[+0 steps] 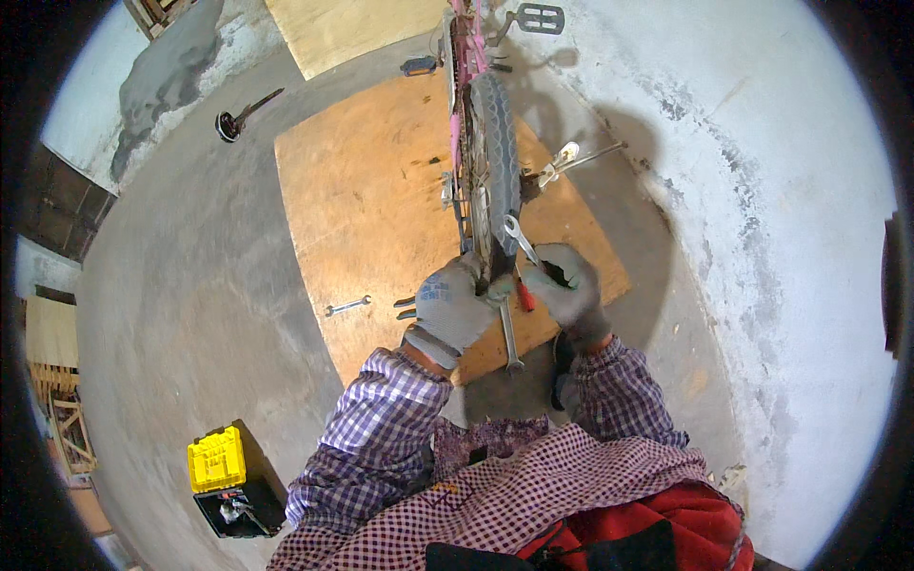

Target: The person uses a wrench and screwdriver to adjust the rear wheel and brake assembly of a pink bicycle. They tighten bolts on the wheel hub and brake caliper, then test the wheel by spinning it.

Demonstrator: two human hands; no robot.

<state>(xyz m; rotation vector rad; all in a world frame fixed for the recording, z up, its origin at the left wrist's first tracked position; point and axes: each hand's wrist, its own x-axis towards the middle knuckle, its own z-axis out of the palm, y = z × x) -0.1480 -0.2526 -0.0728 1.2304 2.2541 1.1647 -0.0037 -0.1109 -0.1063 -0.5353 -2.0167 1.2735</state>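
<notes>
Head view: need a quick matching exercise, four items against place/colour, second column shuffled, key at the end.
Column 1
1. Toolbox
2. Small open-end wrench
3. Ring-end wrench
4. Bicycle tire

Column 2
A. Held in the gloved right hand
B. Dark grey, with a patterned tread
C. Black and yellow, on the floor at lower left
D. Lying on the tan board, near its left edge

Pairs: 1-C, 2-D, 3-A, 4-B
</notes>
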